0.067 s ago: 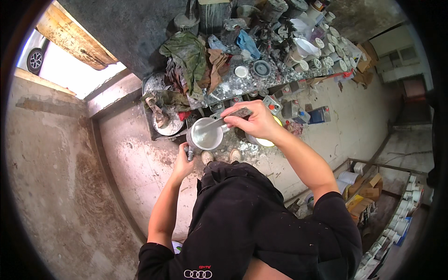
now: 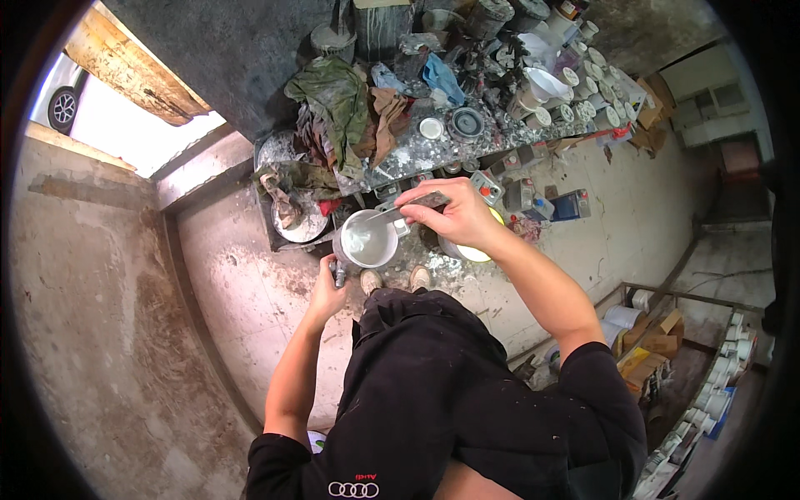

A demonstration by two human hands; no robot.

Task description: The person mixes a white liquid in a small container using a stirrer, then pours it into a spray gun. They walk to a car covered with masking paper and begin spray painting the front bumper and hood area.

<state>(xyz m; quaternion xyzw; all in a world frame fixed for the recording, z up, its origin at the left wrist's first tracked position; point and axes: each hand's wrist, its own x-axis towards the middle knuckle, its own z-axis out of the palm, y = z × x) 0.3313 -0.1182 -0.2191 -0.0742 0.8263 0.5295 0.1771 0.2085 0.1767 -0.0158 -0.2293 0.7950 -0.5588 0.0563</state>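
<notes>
A round white cup hangs over the floor in front of me, with pale, glossy liquid inside and a light loop at its right side. My right hand, closed, pinches a flat, paint-crusted stirring stick whose lower end dips into the cup. My left hand is wrapped round a grey metal grip at the cup's lower left. Whether that grip is joined to the cup cannot be made out; the cup hides part of it.
Beyond my hands stands a paint-spattered bench with rags, a round dark lid and several white tubs. Metal cans sit on the floor beneath it. A low rack with boxes is at right; a wall at left.
The stick has shifted slightly within the cup, and the liquid's bright highlight looks different. Both hands stay in nearly the same place.
</notes>
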